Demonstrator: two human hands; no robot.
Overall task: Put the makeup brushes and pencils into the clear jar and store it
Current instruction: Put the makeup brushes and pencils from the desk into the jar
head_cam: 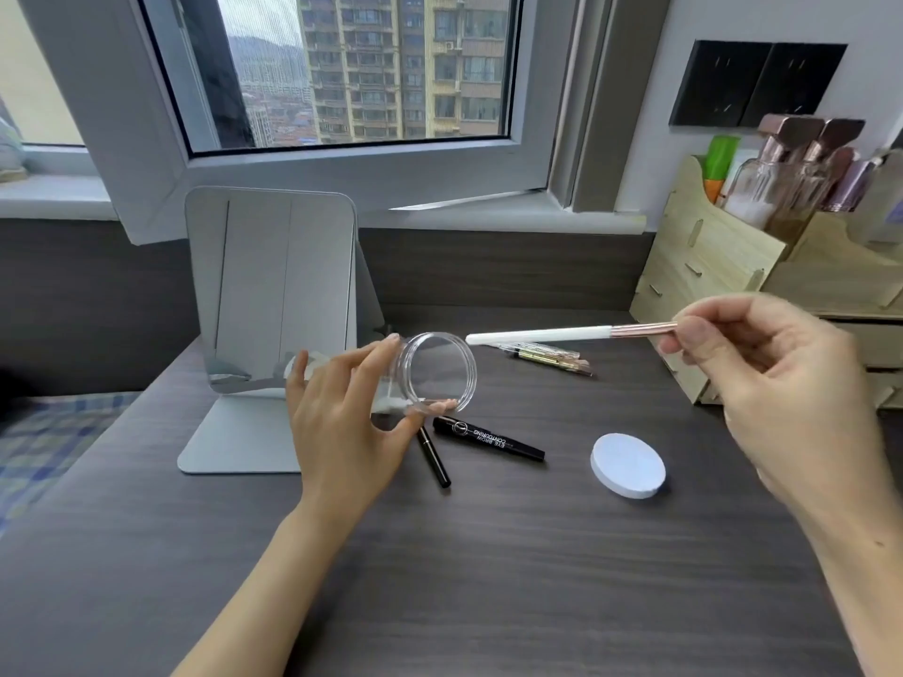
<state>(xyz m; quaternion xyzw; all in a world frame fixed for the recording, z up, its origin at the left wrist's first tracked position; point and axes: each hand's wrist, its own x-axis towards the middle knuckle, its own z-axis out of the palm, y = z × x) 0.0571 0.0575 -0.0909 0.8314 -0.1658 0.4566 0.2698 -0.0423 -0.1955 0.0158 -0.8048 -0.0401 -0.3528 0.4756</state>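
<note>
Dark wood-grain counter (488,554) under a window, one head view only. Left hand (342,422) holds the clear round plastic jar (430,378) tipped on its side just above the counter, mouth facing right toward the other hand; fingers (386,349) curled around the jar wall, thumb under the rim. Right hand (762,383) pinches the white-handled makeup brush with rose-gold ferrule (562,334) at the bristle end, fingers clenched on it; bristles hidden inside the grip.

Key relation: the brush's long axis runs almost level, left to right, white handle tip pointing left and sitting just beside the jar's upper rim, not yet inside. Judgement: the tip needs to drop slightly and slide left to enter the mouth; the right hand does the moving, the left only steadies.

Still on the counter: black eyebrow pencil with white lettering (488,438) and thin black pencil (434,456) near the jar, right below its mouth; gold and clear pencils (552,356) farther back under the brush. White round lid (628,465) lies flat, right of the black pencils. Nothing blocks the mouth.

Other things: silver standing mirror (273,295) far left behind the jar, light wooden organizer (708,266) with bottles far right, likely storage spot.
</note>
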